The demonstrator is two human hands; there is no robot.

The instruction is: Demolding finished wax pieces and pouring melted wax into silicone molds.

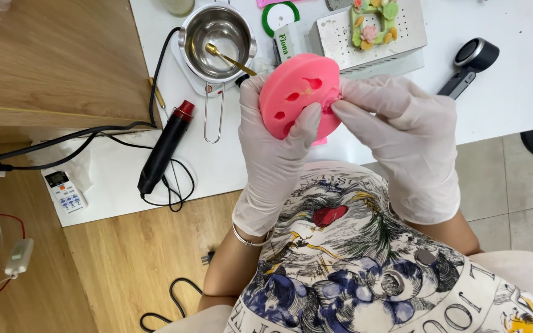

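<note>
From the head view, we saw our left hand (pixel 276 145) in a pale glove clamped around the round pink silicone mould (pixel 299 95), thumb across its face, holding it tilted up above the edge of the white table (pixel 513 86). Our right hand (pixel 402 139) came in from the right, its fingertips (pixel 339 102) pinched together on the mould's right rim, where a small pink piece sat. The mould lay between both hands, touching each. Behind it stood a steel pot (pixel 217 40) with a gold spoon (pixel 229 58); a black heat tool (pixel 165 148) lay to the left
</note>
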